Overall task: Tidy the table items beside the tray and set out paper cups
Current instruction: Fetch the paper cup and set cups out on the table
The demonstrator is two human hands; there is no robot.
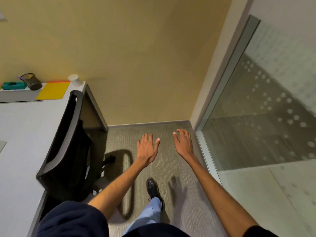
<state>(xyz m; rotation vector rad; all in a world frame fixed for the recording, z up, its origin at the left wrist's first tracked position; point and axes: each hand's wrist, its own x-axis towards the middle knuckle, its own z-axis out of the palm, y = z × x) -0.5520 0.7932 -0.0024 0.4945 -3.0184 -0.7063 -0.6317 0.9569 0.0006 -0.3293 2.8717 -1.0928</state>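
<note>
The left hand (147, 147) and right hand (183, 144) are held out at 6 o'clock, fingers (148, 138) spread, nothing gripped. The cup (75, 80) is seen at 10 o'clock on the surface (20, 120) corner.

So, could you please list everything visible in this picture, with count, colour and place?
white paper cup: one visible, white, far table corner
black mesh pen holder: one, black, left of the cup
yellow flat sheet: one, yellow, between holder and cup
teal plastic box: one, teal, left of the holder
pale grey table: one, grey, left side
black mesh office chair: one, black, at the table edge
dotted frosted glass partition: one, grey, right side
black shoe: one, black, on the carpet
hands: left hand, right hand, open, empty, above the carpet
</note>
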